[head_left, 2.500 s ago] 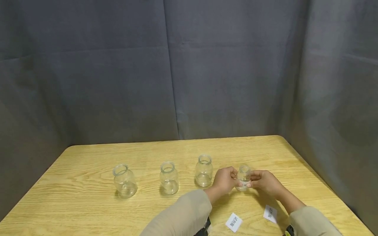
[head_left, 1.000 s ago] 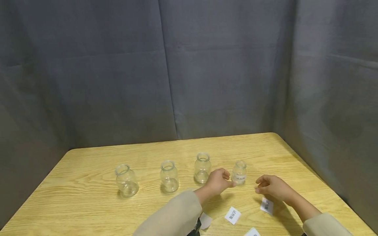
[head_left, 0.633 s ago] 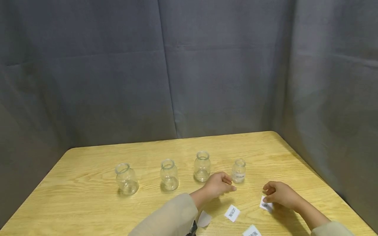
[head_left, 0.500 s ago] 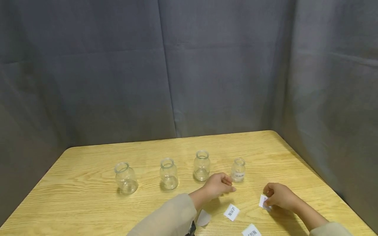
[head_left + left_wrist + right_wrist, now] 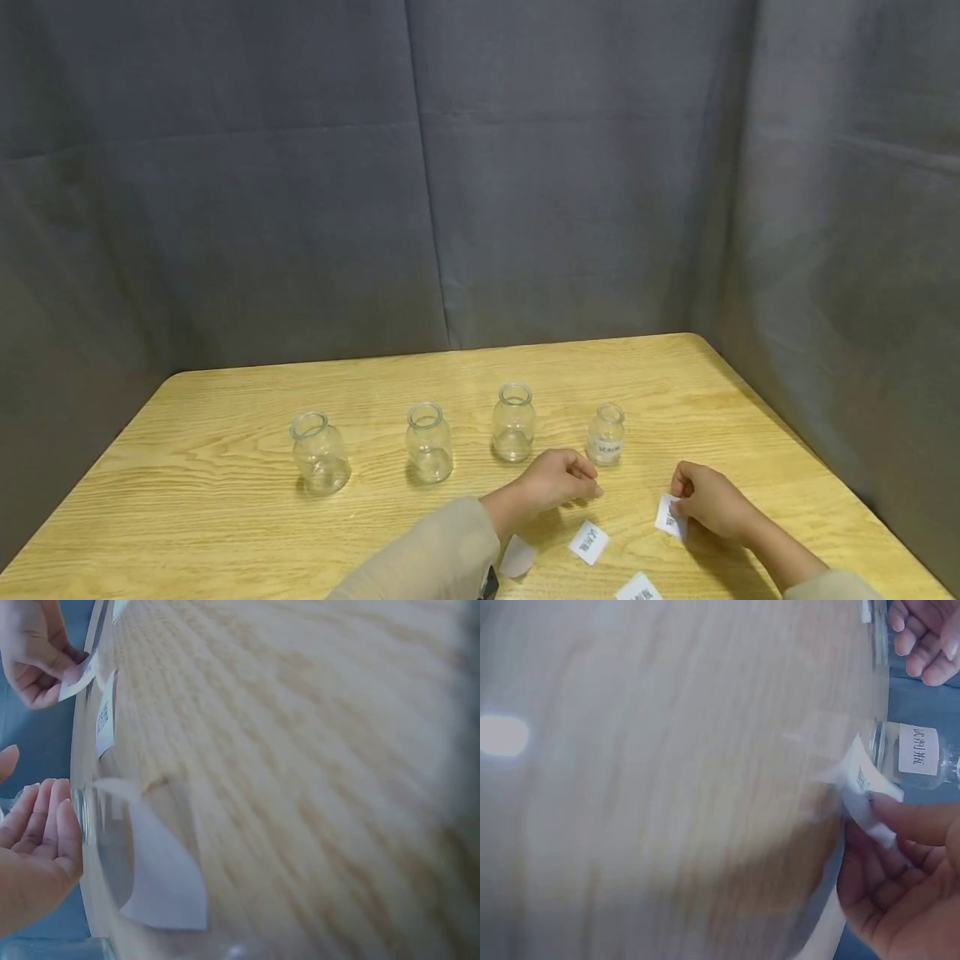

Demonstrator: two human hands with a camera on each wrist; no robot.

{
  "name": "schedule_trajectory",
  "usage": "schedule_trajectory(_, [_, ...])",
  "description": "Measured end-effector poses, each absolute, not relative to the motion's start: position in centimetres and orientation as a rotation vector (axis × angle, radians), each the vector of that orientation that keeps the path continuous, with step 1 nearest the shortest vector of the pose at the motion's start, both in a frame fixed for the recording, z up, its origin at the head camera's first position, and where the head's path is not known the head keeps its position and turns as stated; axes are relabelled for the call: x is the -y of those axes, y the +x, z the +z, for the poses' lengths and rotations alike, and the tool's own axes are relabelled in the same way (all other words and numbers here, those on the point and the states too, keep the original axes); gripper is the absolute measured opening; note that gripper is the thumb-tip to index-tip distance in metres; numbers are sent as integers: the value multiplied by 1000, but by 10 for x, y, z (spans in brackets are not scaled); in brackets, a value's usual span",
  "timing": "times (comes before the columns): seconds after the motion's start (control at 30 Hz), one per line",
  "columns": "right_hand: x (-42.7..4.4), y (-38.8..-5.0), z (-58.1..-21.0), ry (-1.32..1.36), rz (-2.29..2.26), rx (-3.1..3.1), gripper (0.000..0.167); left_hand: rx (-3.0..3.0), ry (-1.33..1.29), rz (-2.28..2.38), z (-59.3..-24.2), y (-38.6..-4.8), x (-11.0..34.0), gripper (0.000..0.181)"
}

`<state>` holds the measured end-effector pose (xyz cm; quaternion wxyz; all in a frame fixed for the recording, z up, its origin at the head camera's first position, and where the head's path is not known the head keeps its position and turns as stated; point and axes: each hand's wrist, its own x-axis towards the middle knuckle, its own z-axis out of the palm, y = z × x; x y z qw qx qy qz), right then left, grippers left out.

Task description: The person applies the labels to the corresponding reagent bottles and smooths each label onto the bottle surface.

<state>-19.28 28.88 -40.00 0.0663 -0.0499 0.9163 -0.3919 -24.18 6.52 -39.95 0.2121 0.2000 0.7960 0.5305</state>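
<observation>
My right hand [image 5: 716, 502] pinches a printed white label [image 5: 666, 518] between thumb and fingers. In the right wrist view that label [image 5: 864, 780] is bent up from the table at the thumb tip. My left hand [image 5: 557, 482] hovers low over the table with relaxed fingers and nothing in them. Just beyond it stands a small glass jar [image 5: 606, 433] with a printed label stuck on its front. Two more printed labels lie between me and the hands, one at the middle [image 5: 589, 542] and one at the bottom edge [image 5: 639, 587].
Three larger clear glass jars stand upright to the left: a near-left jar [image 5: 321, 457], a middle jar [image 5: 430, 444] and a right jar [image 5: 513, 423]. A blank paper piece [image 5: 517, 557] lies beside my left sleeve. Grey curtains [image 5: 300, 208] surround the wooden table [image 5: 187, 500].
Both hands have left the small jar, which now stands alone with its label. My right hand has moved down to the loose label and grips it. The left hand has drawn slightly nearer me.
</observation>
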Motion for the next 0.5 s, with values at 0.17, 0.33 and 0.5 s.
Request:
schedule_trajectory(0.17, [-279, -198, -391, -216, -1334, -2726, 10, -2178, 575, 1513, -402, -245, -65, 16])
schedule_trajectory(0.33, [-266, -201, -379, -240, -1540, -2638, 13, -2133, 577, 1575, -398, -248, -64, 18])
schedule_trajectory(0.5, [-258, -202, -374, -279, -1622, -2585, 17, -2124, 542, 1616, -396, -247, -62, 18])
